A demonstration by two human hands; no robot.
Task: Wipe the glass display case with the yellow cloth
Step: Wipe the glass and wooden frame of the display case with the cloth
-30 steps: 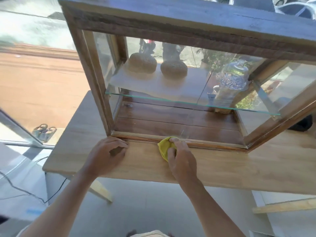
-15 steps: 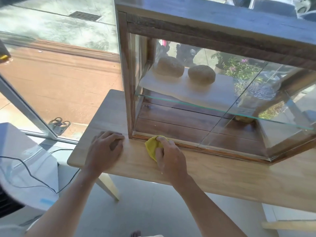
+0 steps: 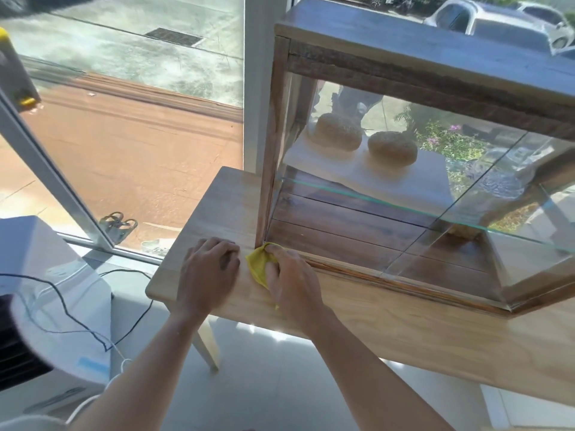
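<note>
A wood-framed glass display case (image 3: pixel 435 98) stands on a light wooden table (image 3: pixel 389 331). Inside it, two round buns (image 3: pixel 392 147) lie on a white board above a glass shelf. My right hand (image 3: pixel 292 284) grips a bunched yellow cloth (image 3: pixel 258 265) and holds it against the case's bottom left corner, where the front glass meets the frame. Part of the cloth is hidden under my fingers. My left hand (image 3: pixel 208 272) rests on the tabletop just left of the cloth, fingers loosely bent, holding nothing.
The table's left end (image 3: pixel 155 287) lies close beside my left hand. A white appliance (image 3: pixel 46 290) with a black cable stands lower left. Behind is a large window (image 3: pixel 124 119) with sandals (image 3: pixel 119 225) outside. A plastic-wrapped item (image 3: pixel 497 188) sits in the case.
My right hand slid the cloth leftward along the case's bottom edge, from near the middle to the left corner. My left hand stayed on the table. The view swung left.
</note>
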